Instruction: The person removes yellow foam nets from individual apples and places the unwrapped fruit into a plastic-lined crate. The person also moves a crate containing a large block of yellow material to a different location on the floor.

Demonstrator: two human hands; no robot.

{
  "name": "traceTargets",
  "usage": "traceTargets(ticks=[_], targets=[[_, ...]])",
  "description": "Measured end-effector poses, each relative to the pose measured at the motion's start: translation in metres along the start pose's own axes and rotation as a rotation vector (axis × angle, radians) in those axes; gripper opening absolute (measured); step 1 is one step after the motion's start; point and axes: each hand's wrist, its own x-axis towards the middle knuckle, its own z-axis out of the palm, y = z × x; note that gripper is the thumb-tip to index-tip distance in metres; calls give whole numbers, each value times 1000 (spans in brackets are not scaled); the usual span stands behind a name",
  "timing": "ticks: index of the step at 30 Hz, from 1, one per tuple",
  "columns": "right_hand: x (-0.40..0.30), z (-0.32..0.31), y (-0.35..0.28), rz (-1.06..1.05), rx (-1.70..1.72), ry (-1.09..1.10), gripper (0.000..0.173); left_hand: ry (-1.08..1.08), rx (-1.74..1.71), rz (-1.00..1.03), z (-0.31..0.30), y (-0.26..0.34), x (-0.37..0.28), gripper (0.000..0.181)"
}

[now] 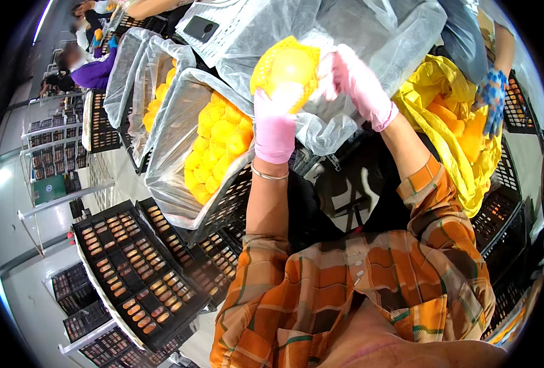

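A round fruit in a yellow foam net sleeve [290, 69] is held up in front of me. Pink-gloved, my left hand [276, 122] grips it from below, its fingers partly washed out by glare. My right hand [345, 78], in a pink glove too, is at the sleeve's right edge with bent fingers; whether it pinches the net is unclear. Behind both hands spreads a translucent white liner [336, 27]. To the left, a lined black crate holds many yellow net-wrapped fruits [221, 138].
Other lined crates [134, 60] stand at upper left, near a phone [201, 28]. At right, a co-worker's blue-patterned gloved hand [491, 99] touches a yellow bag [455, 124]. Black plastic crates [138, 271] stand at lower left. Another person in purple [92, 71] works farther off.
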Motion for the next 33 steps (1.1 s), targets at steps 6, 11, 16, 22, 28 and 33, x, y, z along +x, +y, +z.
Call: traceTargets(ticks=[6,11,16,22,28,33], targets=[[-9,30,-14,243,70,-169,46,-3,-585,1,-4,2,4,49],[-17,40,-22,336,605,-196,42,8,-1098,-220,-8,0,1,50],[-15,18,-15,105,379,-158,25,-127,-807,-355,-26,4,-13,48],[-20,22,-18,-573,-104,213,12,-180,-187,-93,-13,14,-10,69],[-36,44,-18,-751,-481,-31,19,196,549,289,-27,4,-15,80],[-41,56,-21,-425,-527,-242,9,135,852,400,-109,33,-26,74]])
